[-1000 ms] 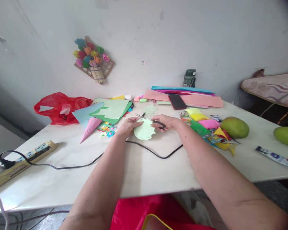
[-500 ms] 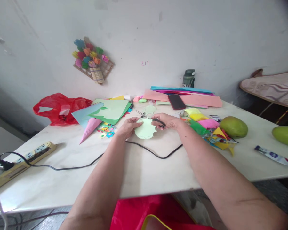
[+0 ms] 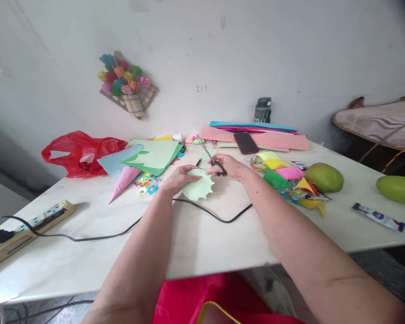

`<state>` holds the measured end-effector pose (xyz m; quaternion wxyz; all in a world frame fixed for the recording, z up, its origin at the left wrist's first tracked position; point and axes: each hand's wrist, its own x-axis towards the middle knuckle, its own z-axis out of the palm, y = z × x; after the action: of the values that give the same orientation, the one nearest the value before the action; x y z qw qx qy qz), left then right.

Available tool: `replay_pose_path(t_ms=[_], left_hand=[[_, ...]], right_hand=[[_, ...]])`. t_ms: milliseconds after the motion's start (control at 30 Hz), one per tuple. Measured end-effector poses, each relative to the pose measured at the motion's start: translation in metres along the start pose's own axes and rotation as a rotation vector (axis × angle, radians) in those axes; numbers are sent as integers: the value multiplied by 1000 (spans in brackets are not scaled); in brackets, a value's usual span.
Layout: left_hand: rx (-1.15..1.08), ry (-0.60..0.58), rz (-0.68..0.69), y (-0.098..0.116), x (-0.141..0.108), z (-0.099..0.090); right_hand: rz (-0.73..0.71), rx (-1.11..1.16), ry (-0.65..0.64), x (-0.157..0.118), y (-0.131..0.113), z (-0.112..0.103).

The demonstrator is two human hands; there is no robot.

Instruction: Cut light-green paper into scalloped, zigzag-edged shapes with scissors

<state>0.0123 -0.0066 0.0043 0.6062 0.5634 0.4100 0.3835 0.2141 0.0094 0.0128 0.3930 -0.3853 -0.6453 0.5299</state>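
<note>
Head view: a scalloped green paper disc [image 3: 200, 188], pinched in the left hand [image 3: 178, 180] over the bench [image 3: 219, 252], sits left of and nearer the body than the scissors [image 3: 212, 158] held in the right hand [image 3: 230, 167]. The blades [image 3: 204, 146] point toward the bench's far side; half a second earlier, they pointed left.

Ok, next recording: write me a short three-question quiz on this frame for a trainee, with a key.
1. Which hand holds the scissors?
2. True or false: in the picture, the phone lies to the right of the red plastic bag.
3. Fill in the colour: the left hand holds a ____ paper piece.

Key: 1. The right hand. 2. True. 3. Pale green.
</note>
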Motion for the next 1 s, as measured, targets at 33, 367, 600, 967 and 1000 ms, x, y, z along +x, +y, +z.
replay_pose_path(t_ms=[33,367,600,967,1000], left_hand=[[19,-10,2,0,0,1],[19,-19,52,-5,6,0],[-169,144,135,-10,10,-6],[-105,171,181,-9,9,-11],[-109,177,178,-9,10,-12]], right_hand=[[-5,10,-11,1,1,3],[-88,49,209,4,-3,15],[-78,146,316,8,-1,18],[58,-13,-79,-1,2,-8],[59,-53,-101,-2,2,-12]])
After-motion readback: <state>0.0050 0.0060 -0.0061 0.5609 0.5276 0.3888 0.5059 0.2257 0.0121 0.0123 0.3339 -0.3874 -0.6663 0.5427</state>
